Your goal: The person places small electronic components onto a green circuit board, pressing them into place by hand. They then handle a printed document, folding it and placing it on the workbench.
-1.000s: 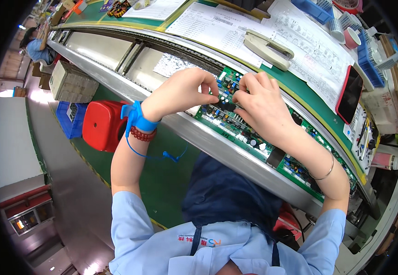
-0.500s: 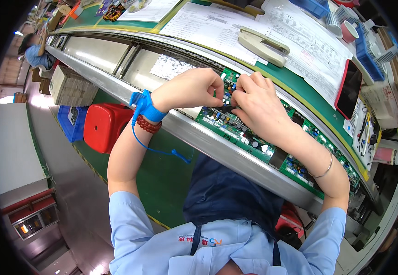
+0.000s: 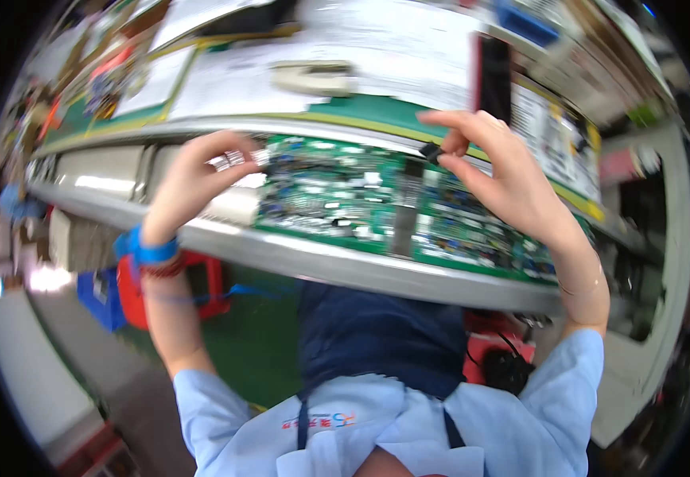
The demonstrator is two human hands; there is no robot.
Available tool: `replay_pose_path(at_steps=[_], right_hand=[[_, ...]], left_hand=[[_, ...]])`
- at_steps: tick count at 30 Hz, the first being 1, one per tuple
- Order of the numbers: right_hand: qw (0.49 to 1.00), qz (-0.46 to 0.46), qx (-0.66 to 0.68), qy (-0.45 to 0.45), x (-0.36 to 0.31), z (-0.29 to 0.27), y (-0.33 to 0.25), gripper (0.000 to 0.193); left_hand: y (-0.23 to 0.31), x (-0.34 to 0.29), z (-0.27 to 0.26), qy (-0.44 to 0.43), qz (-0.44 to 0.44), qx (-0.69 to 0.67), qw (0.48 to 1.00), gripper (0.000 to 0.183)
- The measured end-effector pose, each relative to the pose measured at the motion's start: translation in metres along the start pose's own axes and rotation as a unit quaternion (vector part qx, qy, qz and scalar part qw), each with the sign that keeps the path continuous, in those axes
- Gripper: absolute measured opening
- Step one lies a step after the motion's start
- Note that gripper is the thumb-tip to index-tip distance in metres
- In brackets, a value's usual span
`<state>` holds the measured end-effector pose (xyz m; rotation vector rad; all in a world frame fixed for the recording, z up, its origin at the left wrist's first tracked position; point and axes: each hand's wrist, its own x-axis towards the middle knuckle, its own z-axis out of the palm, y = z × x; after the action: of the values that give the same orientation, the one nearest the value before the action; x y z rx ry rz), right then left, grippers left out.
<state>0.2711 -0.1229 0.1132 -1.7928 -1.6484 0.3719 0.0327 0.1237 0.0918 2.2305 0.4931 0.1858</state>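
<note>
Two green circuit boards crowded with parts, a left one (image 3: 321,195) and a right one (image 3: 472,230), lie side by side on a metal-edged conveyor track in front of me. My left hand (image 3: 194,179), blurred by motion, hovers at the left end of the left board, thumb and forefinger apart with nothing visible between them. A blue wrist strap (image 3: 151,248) circles that wrist. Above the right board, my right hand (image 3: 504,171) pinches a small black component (image 3: 431,151) between thumb and fingers. Its exact kind is too blurred to make out.
Beyond the track lie a beige stapler (image 3: 313,78), printed sheets (image 3: 408,48) and a red-cased phone (image 3: 494,83). A metal rail (image 3: 345,258) runs along the near side. A red stool (image 3: 217,290) and a blue crate (image 3: 100,298) stand at lower left.
My hands, formerly together over the left board, have parted: left hand leftward, right hand rightward. A black component now shows in the right fingers. The whole view has turned.
</note>
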Motion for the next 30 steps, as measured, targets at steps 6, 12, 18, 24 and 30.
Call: replay_pose_path(at_steps=[6,12,18,24,30], right_hand=[[0.979,0.136,-0.054,0.144,-0.141,-0.096,0.033,0.021],[0.918,0.316,-0.017,0.238,-0.274,-0.130,0.056,0.015],[0.931,0.294,0.023,0.215,-0.315,-0.115,0.080,0.012],[0.966,0.208,-0.068,0.138,-0.313,-0.105,0.097,0.011],[0.968,0.168,-0.133,0.131,-0.310,-0.098,0.102,0.010]], left_hand=[[0.048,-0.013,0.038,0.043,-0.047,-0.145,0.987,0.005],[0.124,0.001,0.105,-0.047,0.030,-0.214,0.975,0.008],[0.179,0.023,0.159,-0.137,0.064,-0.255,0.955,0.012],[0.210,0.025,0.188,-0.137,0.071,-0.230,0.961,0.019],[0.209,0.026,0.199,-0.100,0.104,-0.215,0.966,0.028]])
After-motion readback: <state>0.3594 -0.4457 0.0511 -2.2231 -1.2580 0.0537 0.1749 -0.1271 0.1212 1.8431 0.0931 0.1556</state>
